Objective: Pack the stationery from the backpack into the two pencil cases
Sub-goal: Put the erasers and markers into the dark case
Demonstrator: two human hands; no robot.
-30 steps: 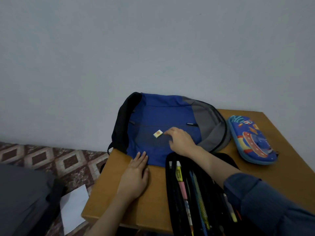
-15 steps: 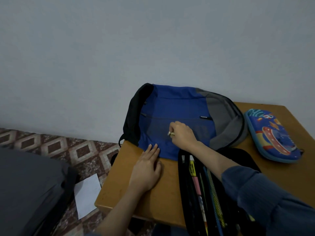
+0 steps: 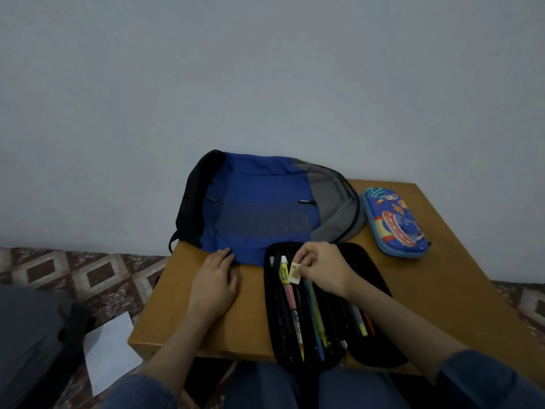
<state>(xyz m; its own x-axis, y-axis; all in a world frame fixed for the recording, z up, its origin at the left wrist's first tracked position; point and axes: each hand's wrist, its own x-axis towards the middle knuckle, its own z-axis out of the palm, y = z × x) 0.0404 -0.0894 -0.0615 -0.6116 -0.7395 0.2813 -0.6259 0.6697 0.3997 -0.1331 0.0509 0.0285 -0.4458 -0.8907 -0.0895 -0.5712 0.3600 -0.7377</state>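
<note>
Right hand (image 3: 323,268): pinches eraser (image 3: 295,273), lifted off backpack (image 3: 259,208), now over open case (image 3: 298,308).
Left hand (image 3: 213,283): flat, empty, beside it.
Meaning: eraser nearly packed.

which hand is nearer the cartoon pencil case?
Right. The right hand is over the open black case, nearer the cartoon case. The left hand lies flat on the table, further off.

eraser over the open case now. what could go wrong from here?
1. The right hand pinches the small eraser by its edge only; it could slip and fall among the pens.
2. The black pencil case overhangs the table front edge; pressing down may tip it off.
</note>
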